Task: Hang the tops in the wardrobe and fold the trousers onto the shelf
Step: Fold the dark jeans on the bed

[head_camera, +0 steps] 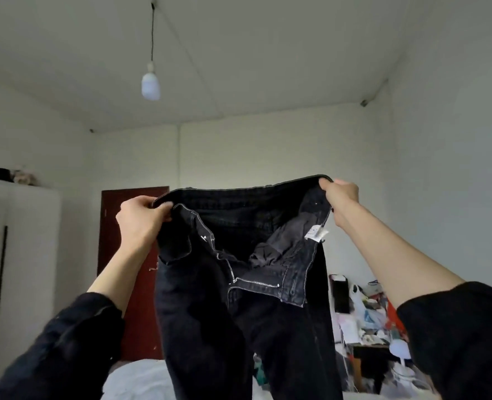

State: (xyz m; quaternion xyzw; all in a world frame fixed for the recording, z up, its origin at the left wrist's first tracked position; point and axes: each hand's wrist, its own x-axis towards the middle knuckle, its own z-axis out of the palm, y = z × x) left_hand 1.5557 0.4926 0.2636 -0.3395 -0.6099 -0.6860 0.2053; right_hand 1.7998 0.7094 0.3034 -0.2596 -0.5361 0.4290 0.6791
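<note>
A pair of black jeans [210, 307] hangs in the air in front of me, held up by the waistband. The fly is unzipped and a white label shows inside. My left hand [139, 219] grips the left end of the waistband. My right hand [341, 197] pinches the right end, a little higher. Both legs hang straight down and run out of the bottom of the view. The white wardrobe [22, 255] stands at the far left with its door closed.
A dark red door [129, 269] is behind the jeans. A white bed [141, 379] lies below. A cluttered table [366, 321] with bags and a small fan stands at the right. A bulb [150, 85] hangs from the ceiling.
</note>
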